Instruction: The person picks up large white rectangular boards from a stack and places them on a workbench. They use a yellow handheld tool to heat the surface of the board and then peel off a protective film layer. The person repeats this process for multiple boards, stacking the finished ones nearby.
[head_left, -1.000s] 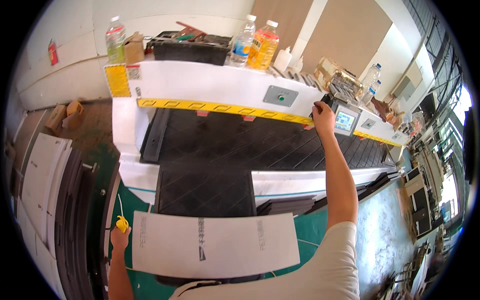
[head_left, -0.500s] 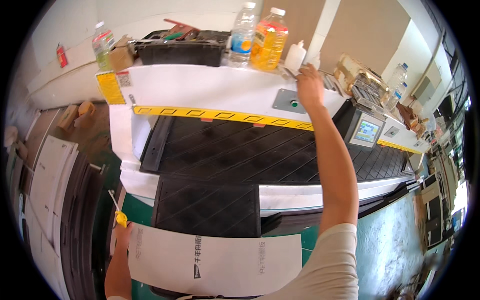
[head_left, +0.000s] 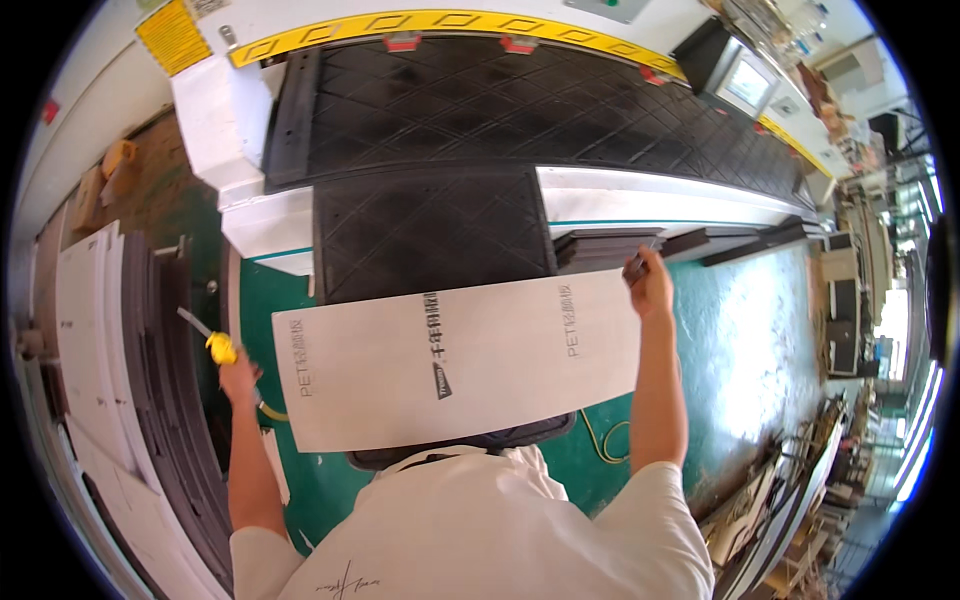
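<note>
A yellow air blow gun with a pale nozzle is gripped in my left hand, out to the left of the panel. Its yellow hose runs off beneath the panel. The long white panel, with dark print on its face, lies flat in front of me. At the panel's far right corner is my right hand, its fingers closed round something small and slim, too small to make out. A dark, grooved support table adjoins the panel's far edge.
Beyond stands a white machine with a long dark grooved bed, a yellow striped strip and a screen. Upright sheets crowd the left. Dark boards lie under the bed. More hose loops on the green floor.
My right hand has come down from the machine's top ledge to the panel's far right corner. The view has tipped downward, and the left hand still grips the air blow gun.
</note>
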